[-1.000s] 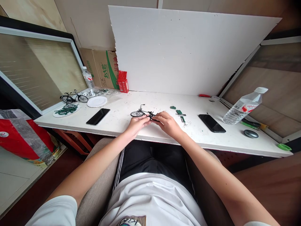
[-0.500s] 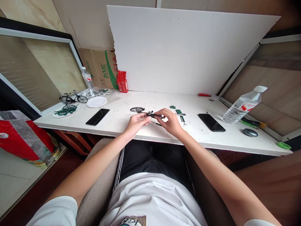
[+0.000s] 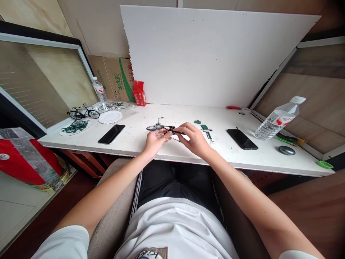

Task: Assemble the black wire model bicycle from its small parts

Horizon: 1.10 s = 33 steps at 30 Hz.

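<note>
A small black model bicycle (image 3: 154, 127) is held between my two hands above the table's front part. Its front wheel and handlebar point to the left, and its rear part is partly covered by my fingers. My left hand (image 3: 156, 141) pinches the frame near the middle. My right hand (image 3: 194, 138) has its thumb and fingers closed at the bicycle's right end. Several dark green plastic parts (image 3: 205, 127) lie just right of my right hand.
On the left are a finished model bicycle (image 3: 83, 112), a white plate (image 3: 110, 117), a plate with green parts (image 3: 74, 127) and a phone (image 3: 111, 134). Another phone (image 3: 242, 139), a water bottle (image 3: 280, 118) and a dark oval object (image 3: 286, 150) stand or lie on the right.
The model bicycle has been turned in my hands, so its handlebar now shows above the front wheel. Both hands have shifted slightly to the left.
</note>
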Tool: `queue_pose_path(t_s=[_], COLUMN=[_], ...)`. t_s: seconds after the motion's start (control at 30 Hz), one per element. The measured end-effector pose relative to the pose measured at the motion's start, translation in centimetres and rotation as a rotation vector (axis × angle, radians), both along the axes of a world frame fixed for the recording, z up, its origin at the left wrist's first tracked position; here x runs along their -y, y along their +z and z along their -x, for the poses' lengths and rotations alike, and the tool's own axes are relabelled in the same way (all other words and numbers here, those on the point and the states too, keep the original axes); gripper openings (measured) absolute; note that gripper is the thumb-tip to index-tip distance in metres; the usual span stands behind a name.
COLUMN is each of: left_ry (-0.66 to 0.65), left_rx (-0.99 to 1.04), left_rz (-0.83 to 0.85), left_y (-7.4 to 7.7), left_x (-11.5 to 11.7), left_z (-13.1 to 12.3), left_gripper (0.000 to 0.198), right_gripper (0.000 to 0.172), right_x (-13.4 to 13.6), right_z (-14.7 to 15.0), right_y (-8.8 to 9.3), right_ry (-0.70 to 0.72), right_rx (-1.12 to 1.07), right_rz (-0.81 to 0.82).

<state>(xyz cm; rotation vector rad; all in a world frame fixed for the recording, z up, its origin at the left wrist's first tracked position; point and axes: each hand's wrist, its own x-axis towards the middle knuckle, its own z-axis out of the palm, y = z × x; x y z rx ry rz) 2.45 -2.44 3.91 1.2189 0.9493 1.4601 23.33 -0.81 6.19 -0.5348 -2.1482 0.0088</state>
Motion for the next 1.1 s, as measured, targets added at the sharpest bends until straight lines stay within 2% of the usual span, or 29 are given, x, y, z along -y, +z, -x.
queue_pose_path(t_s=[0.3, 0.5, 0.63, 0.77, 1.1], left_ry=[-0.005, 0.005, 0.002, -0.004, -0.006], left_rx=[-0.043, -0.065, -0.067, -0.071, -0.058], left_rz=[-0.039, -0.054, -0.039, -0.04, -0.057], left_y=[-0.5, -0.8, -0.8, -0.8, -0.8], left_x=[-0.3, -0.5, -0.4, -0.3, -0.2], left_z=[0.0, 0.0, -0.1, -0.2, -0.3], left_gripper=[0.047, 0.046, 0.047, 0.045, 0.049], right_gripper=[0.024, 0.027, 0.022, 0.018, 0.024], right_x=[0.2, -0.7, -0.9, -0.8, -0.4], right_z=[-0.1, -0.6, -0.6, -0.5, -0.6], right_y=[0.3, 0.0, -0.1, -0.4, 0.0], right_ry=[-0.001, -0.08, -0.117, -0.118, -0.122], right_rx=[-0.049, -0.228, -0.305, -0.281, -0.245], right_rz=[0.057, 0.126, 0.048, -0.049, -0.032])
